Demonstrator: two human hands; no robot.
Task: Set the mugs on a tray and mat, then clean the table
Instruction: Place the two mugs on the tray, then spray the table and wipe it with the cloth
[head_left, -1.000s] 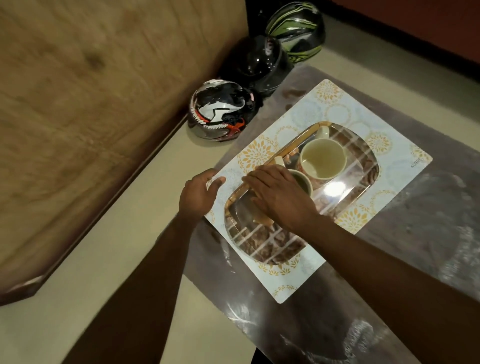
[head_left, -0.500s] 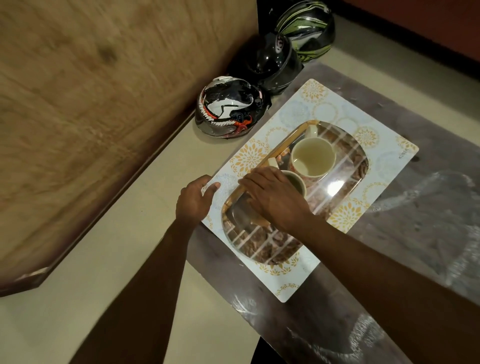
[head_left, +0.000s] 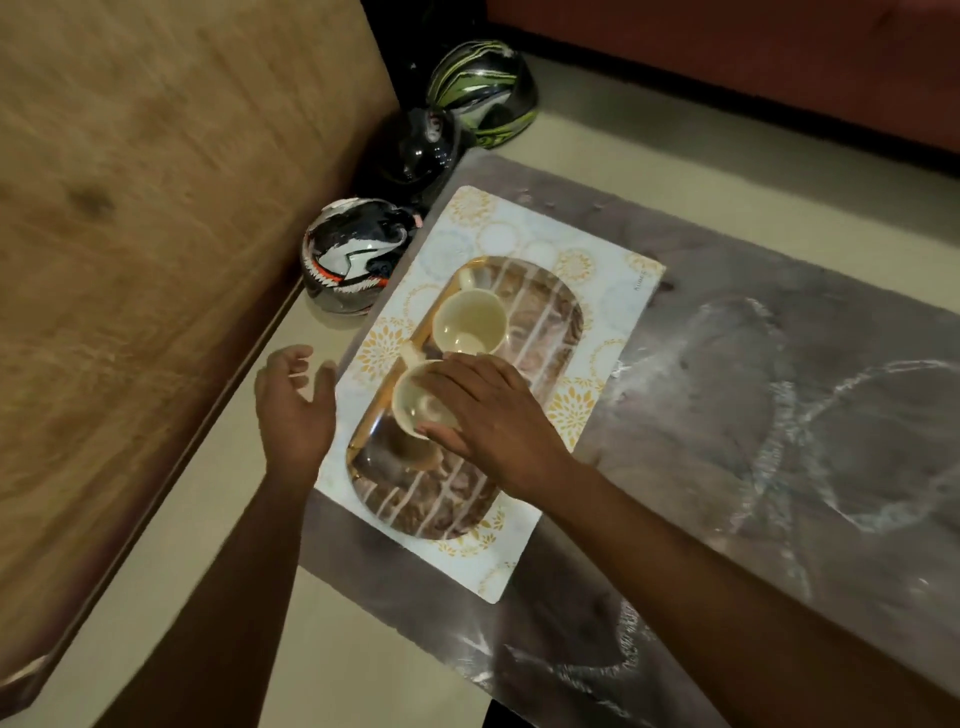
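Note:
An oval brown striped tray (head_left: 550, 322) lies on a white mat with yellow flower prints (head_left: 613, 291), on the glass table (head_left: 753, 415). Two cream mugs stand on the tray. The far mug (head_left: 470, 322) stands free, its handle pointing away. My right hand (head_left: 488, 415) grips the near mug (head_left: 415, 405) from the right, fingers over its rim. My left hand (head_left: 293, 410) hovers just left of the mat's edge, fingers spread, holding nothing.
Three helmets sit on the floor beyond the table's left end: a white and black one (head_left: 353, 254), a black one (head_left: 410, 156), a green striped one (head_left: 483, 91). A wooden panel (head_left: 130, 208) fills the left. The glass shows smeared streaks (head_left: 779, 441) to the right.
My left hand has come off the mat's edge and opened. My right hand's grip has moved onto the near mug's rim. The view has shifted, with the tray now more upright in frame.

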